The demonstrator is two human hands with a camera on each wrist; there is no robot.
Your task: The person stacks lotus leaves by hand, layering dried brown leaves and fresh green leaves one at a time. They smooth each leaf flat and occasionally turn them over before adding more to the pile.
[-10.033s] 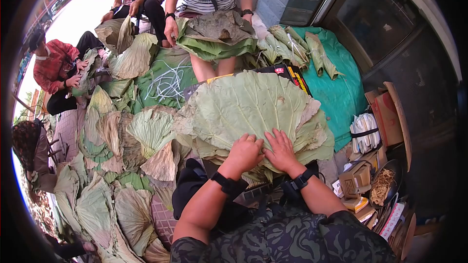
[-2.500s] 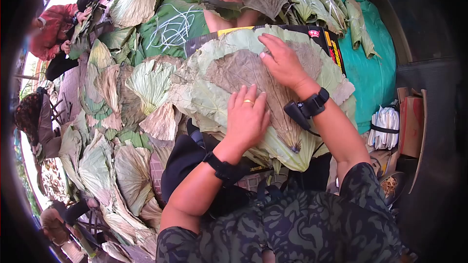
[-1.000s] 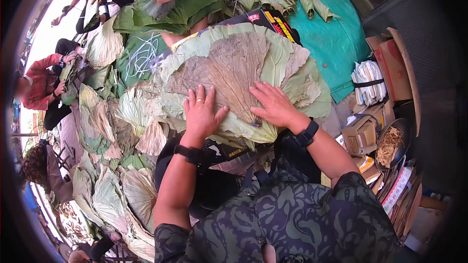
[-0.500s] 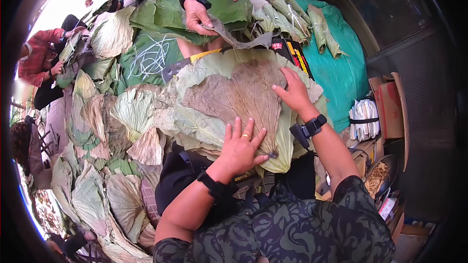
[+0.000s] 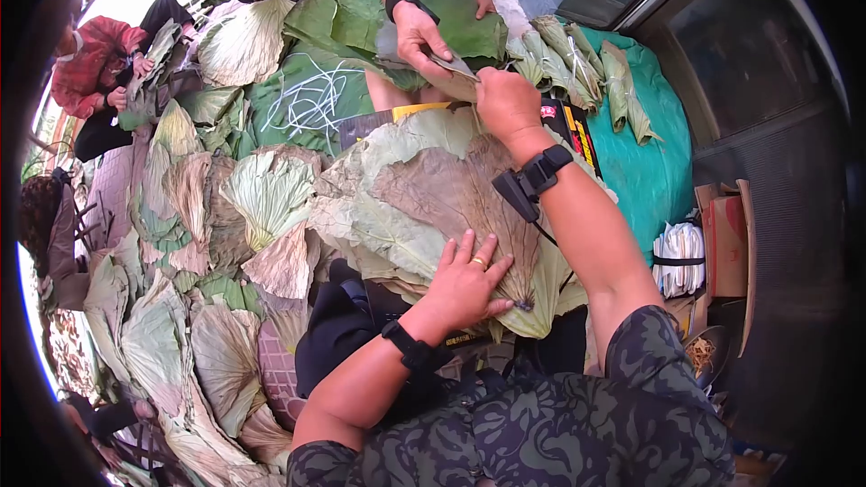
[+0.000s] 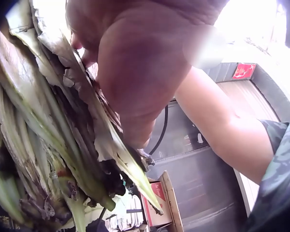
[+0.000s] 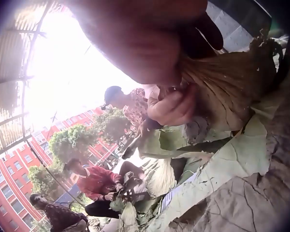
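Note:
A stack of dried lotus leaves (image 5: 361, 189) lies before me, a brown leaf (image 5: 442, 185) on top. My left hand (image 5: 465, 284) rests on that brown leaf near its stem end, fingers spread. In the left wrist view the layered edges of the leaf stack (image 6: 53, 125) show beside the hand (image 6: 140, 63). My right hand (image 5: 510, 104) reaches past the stack and pinches a grey-brown lotus leaf (image 5: 462, 81). Another person's hand (image 5: 422, 41) holds the same leaf from across. The right wrist view shows this leaf (image 7: 232, 87) hanging in folds below my hand (image 7: 140, 43).
Green lotus leaves (image 5: 388, 18) lie on the person opposite's lap. White string (image 5: 311, 99) sits on green leaves at left, with more dried leaves (image 5: 225, 361) spread over the ground. Tied leaf bundles (image 5: 568, 59) rest on a teal tarp (image 5: 654, 171). Cardboard (image 5: 726, 248) stands at right.
My right hand has left the stack's right side and reached forward to the leaf held by the person opposite. The brown leaf came onto the stack earlier. My left hand stays on it.

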